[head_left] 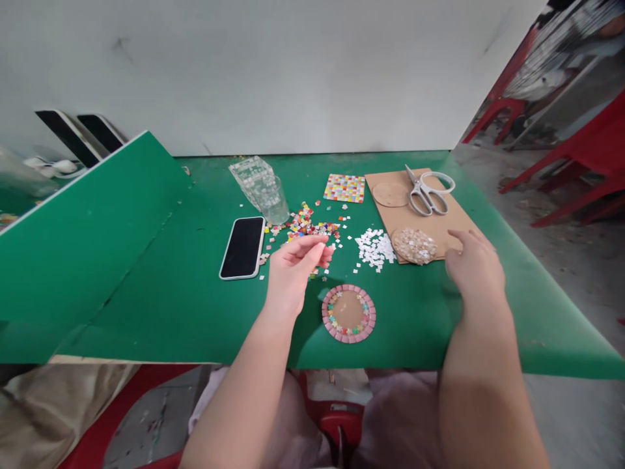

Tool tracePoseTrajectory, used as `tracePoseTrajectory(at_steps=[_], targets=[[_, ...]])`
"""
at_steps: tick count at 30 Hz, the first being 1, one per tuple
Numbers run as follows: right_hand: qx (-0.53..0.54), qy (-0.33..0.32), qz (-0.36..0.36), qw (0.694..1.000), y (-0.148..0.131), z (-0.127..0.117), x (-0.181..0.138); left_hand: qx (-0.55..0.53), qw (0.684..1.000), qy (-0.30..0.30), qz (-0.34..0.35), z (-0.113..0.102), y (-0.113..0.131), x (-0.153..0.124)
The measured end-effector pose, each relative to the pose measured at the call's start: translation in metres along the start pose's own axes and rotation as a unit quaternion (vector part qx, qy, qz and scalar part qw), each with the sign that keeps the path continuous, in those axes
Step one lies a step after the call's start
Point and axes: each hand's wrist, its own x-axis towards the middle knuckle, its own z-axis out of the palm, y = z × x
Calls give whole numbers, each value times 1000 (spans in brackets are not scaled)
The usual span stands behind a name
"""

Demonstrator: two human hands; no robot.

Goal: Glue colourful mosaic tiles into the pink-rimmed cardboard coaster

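Note:
My left hand [299, 264] is raised over the green tabletop, thumb and fingertips pressed together. Whatever is between them is too small to make out. Just below and to its right lies a round cardboard disc [349, 312], edged with pink tiles and an inner ring of small coloured star-like pieces, its middle bare brown. Loose coloured tiles [312, 225] are scattered behind my left hand, with a pile of white tiles [375, 249] to the right. My right hand [474, 260] hovers at or rests on the right edge of a cardboard sheet [442, 231], thumb and index finger apart.
Scissors [430, 195] and a round heap of pale pieces [414, 245] lie on the cardboard. A phone [243, 249] sits left, near a clear plastic container [275, 202]. A coloured tile sheet [344, 188] lies at the back. A green panel [97, 228] stands left.

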Motion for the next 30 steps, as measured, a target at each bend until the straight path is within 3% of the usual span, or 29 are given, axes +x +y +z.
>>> tracePoseTrajectory(at_steps=[2, 5, 7, 9, 12, 14, 16, 24, 30], targets=[[7, 19, 11, 1000, 0, -3, 0, -2, 1000, -3, 0, 0, -1, 0], [79, 112, -20, 990, -12, -8, -8, -8, 1000, -8, -2, 1, -3, 0], [157, 145, -105, 971, -26, -8, -18, -6, 1000, -10, -2, 2, -5, 0], [213, 118, -206, 948, -46, -7, -34, 1, 1000, -12, -1, 3, -6, 0], [275, 142, -350, 884, -77, -2, -61, 6, 1000, -22, -2, 4, -7, -1], [313, 141, -420, 841, -94, 1, -75, 5, 999, -33, -1, 4, -6, -2], [321, 130, -461, 817, -105, 6, -85, 5, 999, -39, 2, 4, -6, -2], [330, 135, -454, 817, -108, 18, -86, 28, 999, -41, 14, 4, -4, -4], [360, 80, -430, 824, -107, 11, -86, 63, 997, -22, 43, 5, -2, -7]])
